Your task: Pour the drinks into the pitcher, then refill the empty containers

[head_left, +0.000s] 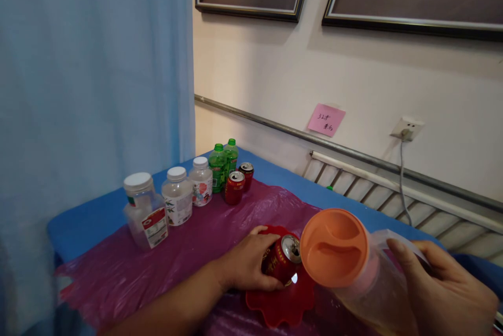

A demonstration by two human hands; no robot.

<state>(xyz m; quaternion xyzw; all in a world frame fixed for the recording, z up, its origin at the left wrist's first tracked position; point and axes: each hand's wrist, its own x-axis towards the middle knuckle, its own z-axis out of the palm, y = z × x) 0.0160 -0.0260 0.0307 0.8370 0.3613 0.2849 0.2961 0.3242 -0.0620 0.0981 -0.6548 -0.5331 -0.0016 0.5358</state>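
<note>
My left hand [251, 260] is wrapped round a red drink can [280, 262], which leans to the right with its opened top showing. Under the can lies a red dish with a wavy rim [283, 315]. My right hand [444, 278] grips the handle of a clear plastic pitcher [381, 294] with an orange lid [334, 247]. The pitcher is tipped so that its lid faces the can, the lid's edge right beside the can's top. Some liquid seems to lie low in the pitcher. Whether anything flows between the two cannot be made out.
Further back stand two more cans [234, 187], two green bottles [217, 168] and several clear jars with white lids [178, 197]. Purple plastic sheeting [188, 262] covers part of the blue table [271, 168]. A radiator [365, 189] and a plugged-in cord [401, 184] are by the wall.
</note>
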